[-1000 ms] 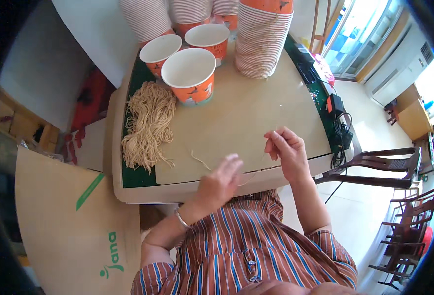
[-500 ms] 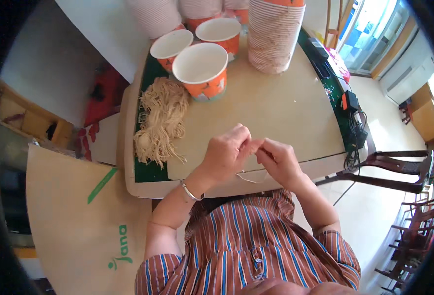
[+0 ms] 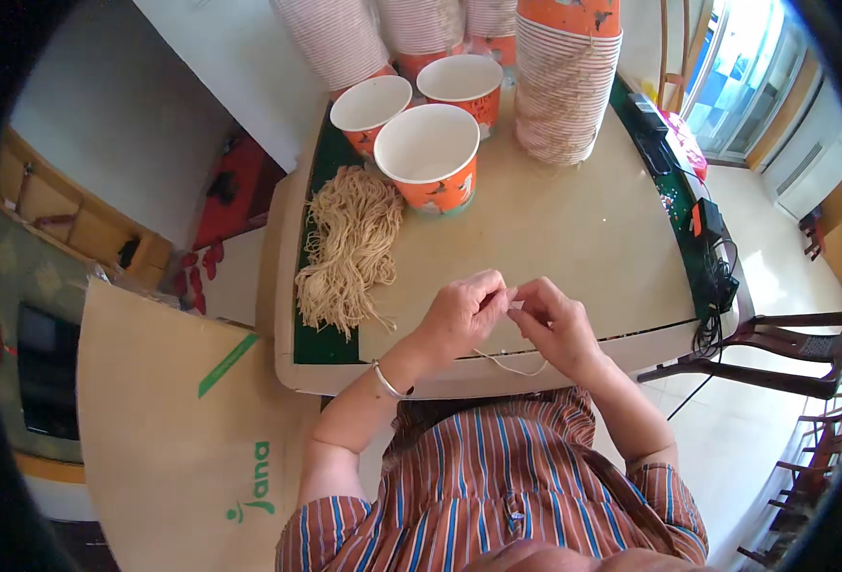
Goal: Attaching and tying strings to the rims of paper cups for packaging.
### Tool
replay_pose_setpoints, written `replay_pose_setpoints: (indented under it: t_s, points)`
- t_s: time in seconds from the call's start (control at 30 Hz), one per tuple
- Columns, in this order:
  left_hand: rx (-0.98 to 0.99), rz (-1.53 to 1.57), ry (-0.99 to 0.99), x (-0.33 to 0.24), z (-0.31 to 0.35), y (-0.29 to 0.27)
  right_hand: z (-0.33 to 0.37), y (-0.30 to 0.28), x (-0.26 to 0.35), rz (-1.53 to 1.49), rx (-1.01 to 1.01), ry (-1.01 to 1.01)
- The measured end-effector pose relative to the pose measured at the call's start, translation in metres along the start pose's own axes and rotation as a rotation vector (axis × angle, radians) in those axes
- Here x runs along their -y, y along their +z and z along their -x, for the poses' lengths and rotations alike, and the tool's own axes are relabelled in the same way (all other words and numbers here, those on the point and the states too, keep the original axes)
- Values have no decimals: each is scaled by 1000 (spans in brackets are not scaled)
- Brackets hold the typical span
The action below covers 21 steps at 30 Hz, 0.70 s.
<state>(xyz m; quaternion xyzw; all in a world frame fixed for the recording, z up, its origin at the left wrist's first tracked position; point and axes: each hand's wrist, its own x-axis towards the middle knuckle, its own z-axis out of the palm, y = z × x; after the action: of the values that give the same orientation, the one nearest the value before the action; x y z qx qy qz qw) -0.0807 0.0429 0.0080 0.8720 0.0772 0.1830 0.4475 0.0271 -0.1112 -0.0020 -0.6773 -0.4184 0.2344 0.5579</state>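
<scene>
My left hand (image 3: 466, 313) and my right hand (image 3: 556, 322) meet fingertip to fingertip above the table's near edge. Both are closed in a pinch on a thin cream string (image 3: 514, 370), whose slack curves below them. A small pale bit shows between the fingertips; its form is too small to make out. To the left lies a loose bundle of cream strings (image 3: 349, 255). Beyond it stand three open paper buckets, orange outside and white inside: the front bucket (image 3: 430, 157), the left bucket (image 3: 373, 107) and the back bucket (image 3: 463, 88).
A tall stack of nested buckets (image 3: 566, 100) stands at the back right, with more stacks (image 3: 333, 43) at the back left. Black adapters and cables (image 3: 716, 257) line the table's right edge. A dark wooden chair (image 3: 783, 343) is at right, a large cardboard sheet (image 3: 173, 400) at left.
The whole scene has shifted right and slightly down in the picture. My right fingertips have bent into a tighter pinch, and more of the string's slack shows below the hands.
</scene>
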Motion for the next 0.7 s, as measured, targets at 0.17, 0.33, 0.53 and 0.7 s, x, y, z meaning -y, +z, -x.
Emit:
replay_pose_setpoints:
  t_s: [0.17, 0.33, 0.53, 0.7]
  points:
    - [112, 164, -165, 3, -4, -3, -2, 2, -17, -3, -61, -62]
    - [-37, 126, -96, 13, -15, -13, -8, 2, -21, -94, -82, -47]
    - [-429, -577, 286, 32, -76, -72, -21, -3, -21, -255, -120, 29]
    - [-248, -797, 315, 50, -92, -91, -37, 2, -20, -344, -150, 16]
